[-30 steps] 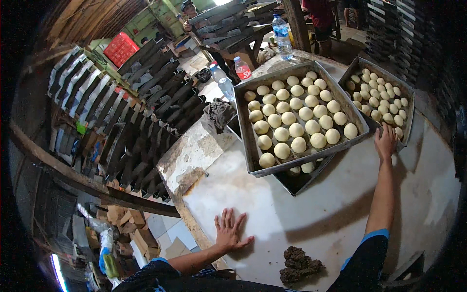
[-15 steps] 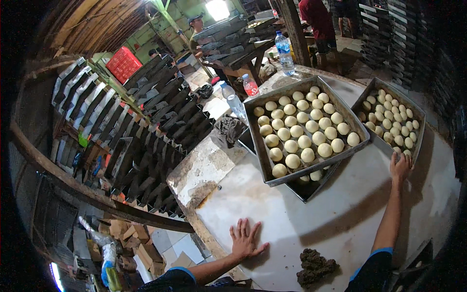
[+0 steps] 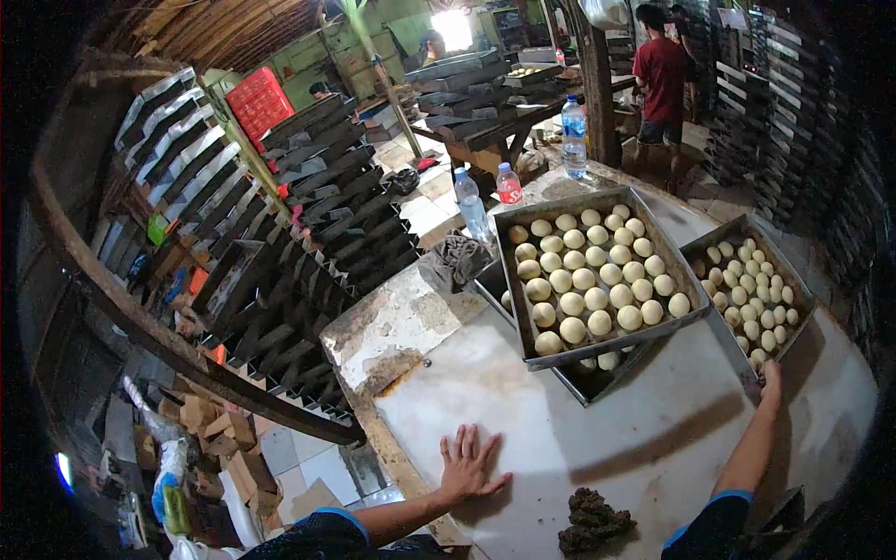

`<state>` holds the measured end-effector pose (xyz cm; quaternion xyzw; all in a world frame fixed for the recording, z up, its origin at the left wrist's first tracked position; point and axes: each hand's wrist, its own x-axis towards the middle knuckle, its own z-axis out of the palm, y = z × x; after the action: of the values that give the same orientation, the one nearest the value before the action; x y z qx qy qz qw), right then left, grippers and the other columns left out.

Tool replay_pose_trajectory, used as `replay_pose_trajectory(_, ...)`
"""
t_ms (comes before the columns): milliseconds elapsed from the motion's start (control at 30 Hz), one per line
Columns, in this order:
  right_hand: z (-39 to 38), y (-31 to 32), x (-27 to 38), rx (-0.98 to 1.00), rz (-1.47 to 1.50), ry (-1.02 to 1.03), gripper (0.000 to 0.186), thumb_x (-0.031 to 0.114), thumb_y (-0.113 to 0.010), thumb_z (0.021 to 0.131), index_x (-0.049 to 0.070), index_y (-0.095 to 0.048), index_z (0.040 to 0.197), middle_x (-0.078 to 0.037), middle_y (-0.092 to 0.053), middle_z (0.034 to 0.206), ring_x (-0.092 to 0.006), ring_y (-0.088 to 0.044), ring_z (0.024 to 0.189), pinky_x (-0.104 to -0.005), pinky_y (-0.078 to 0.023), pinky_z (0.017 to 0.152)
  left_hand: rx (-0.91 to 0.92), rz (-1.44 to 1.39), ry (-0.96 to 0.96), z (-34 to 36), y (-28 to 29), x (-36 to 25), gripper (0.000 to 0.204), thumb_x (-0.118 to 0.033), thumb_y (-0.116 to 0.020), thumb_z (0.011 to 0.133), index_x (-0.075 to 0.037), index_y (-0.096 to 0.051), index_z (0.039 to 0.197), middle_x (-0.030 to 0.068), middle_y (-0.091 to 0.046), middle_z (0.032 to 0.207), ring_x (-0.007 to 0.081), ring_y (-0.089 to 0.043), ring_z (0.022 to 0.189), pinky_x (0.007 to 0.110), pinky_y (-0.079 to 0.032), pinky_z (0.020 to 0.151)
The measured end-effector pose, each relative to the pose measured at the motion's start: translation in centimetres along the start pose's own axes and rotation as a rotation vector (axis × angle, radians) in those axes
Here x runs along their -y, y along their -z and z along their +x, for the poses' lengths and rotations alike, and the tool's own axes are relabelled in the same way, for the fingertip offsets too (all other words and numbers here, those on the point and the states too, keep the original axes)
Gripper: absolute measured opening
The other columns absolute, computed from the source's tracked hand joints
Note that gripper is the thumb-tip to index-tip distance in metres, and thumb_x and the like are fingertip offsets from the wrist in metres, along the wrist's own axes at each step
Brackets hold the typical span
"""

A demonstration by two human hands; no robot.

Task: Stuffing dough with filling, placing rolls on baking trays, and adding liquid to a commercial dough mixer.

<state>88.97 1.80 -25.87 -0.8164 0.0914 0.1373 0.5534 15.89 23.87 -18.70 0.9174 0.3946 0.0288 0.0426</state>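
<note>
My left hand rests flat on the white tabletop, fingers spread, holding nothing. At the right, my right hand grips the near corner of a metal tray, its fingers partly hidden by the tray. Pale round dough balls fill much of this tray. Left of it, another metal tray with rows of dough balls sits crosswise on a lower tray, which shows only at its edges. Between my forearms lies a dark brown, crumbly lump.
Water bottles and a small red-labelled bottle stand behind the trays, by a dark crumpled cloth. Stacked trays rise at the left. A wooden post and a person in red are beyond.
The right tray's near corner has swung toward me and left, with my right hand on it. My view has shifted, so the scene sits lower. My left hand stays flat on the table.
</note>
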Motion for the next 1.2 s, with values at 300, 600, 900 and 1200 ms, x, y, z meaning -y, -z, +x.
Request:
replay_pose_trajectory(300, -5.7, 2.7, 3.5, -0.071, 0.065, -0.127, 0.024, 0.037, -0.060, 0.062, 0.017, -0.048, 0.069, -0.009, -0.048, 0.076, -0.0247, -0.046, 0.071, -0.0362, -0.042, 0.061, -0.045, -0.028, -0.012, -0.3, -0.2, 0.8, 0.084, -0.073, -0.044, 0.077, -0.025, -0.030, 0.144, 0.0260, -0.017, 0.148, 0.0454, -0.010, 0.137, 0.069, -0.004, 0.102)
replay_pose_trajectory(600, -7.9, 1.9, 13.5, -0.332, 0.451, 0.215, 0.023, 0.028, -0.060, 0.060, 0.013, -0.050, 0.074, -0.009, -0.051, 0.086, -0.0264, -0.051, 0.078, -0.0368, -0.045, 0.066, -0.021, -0.127, -0.004, -0.8, 0.8, 1.3, 0.084, -0.073, -0.041, 0.079, -0.022, -0.029, 0.145, 0.0286, -0.017, 0.146, 0.0467, -0.009, 0.137, 0.070, 0.000, 0.102)
replay_pose_trajectory(900, -25.0, 4.4, 25.2, -0.320, 0.861, 0.226, 0.042, 0.012, -0.058, 0.058, -0.004, -0.050, 0.096, -0.013, -0.051, 0.104, -0.0306, -0.054, 0.088, -0.0440, -0.047, 0.076, -0.097, -0.175, -0.006, -1.6, 0.8, 2.7, 0.081, -0.069, -0.038, 0.082, -0.018, -0.030, 0.144, 0.0280, -0.017, 0.148, 0.0445, -0.008, 0.139, 0.070, 0.001, 0.103)
replay_pose_trajectory(1200, -60.6, 3.2, 17.9, -0.041, 0.817, 0.583, 0.049, 0.029, -0.062, 0.067, 0.003, -0.051, 0.107, -0.011, -0.048, 0.113, -0.0277, -0.046, 0.105, -0.0426, -0.042, 0.087, -0.108, -0.881, -0.106, -1.6, 3.8, 7.0, 0.078, -0.047, -0.065, 0.076, -0.007, -0.036, 0.137, 0.0221, -0.041, 0.132, 0.0376, -0.037, 0.126, 0.061, -0.024, 0.103)
